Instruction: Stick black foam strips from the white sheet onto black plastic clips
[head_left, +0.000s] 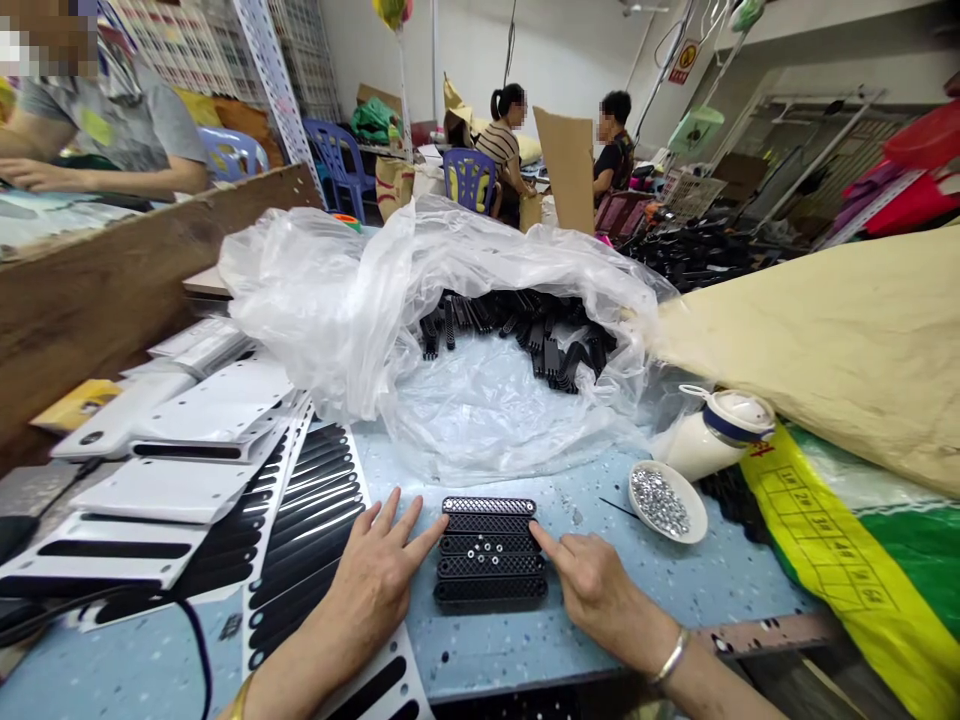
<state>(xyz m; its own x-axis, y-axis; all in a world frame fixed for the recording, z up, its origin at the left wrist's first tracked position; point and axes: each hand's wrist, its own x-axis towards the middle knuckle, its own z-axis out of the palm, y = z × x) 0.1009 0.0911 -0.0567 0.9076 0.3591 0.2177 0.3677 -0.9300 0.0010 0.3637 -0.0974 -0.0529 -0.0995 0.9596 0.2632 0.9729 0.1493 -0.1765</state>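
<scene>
In front of me several long black plastic pieces [491,592] with a mesh pattern lie side by side in a stack of rows. A few small silver metal parts, like nuts [487,547], are scattered on the middle rows. The farthest piece [489,506] has a shiny round part at each end. My left hand [379,565] has its fingers spread, and its index fingertip is at the left end of the second row. My right hand [592,578] points its index finger onto that row's right end, other fingers curled; I see nothing held in either hand.
A white dish [699,508] of small metal parts sits at right beside a white lidded cup [701,440]. Behind, a clear plastic bag [480,410] holds many black pieces. Sheets with black strips [304,530] lie left. Co-workers sit beyond a wooden board [150,260].
</scene>
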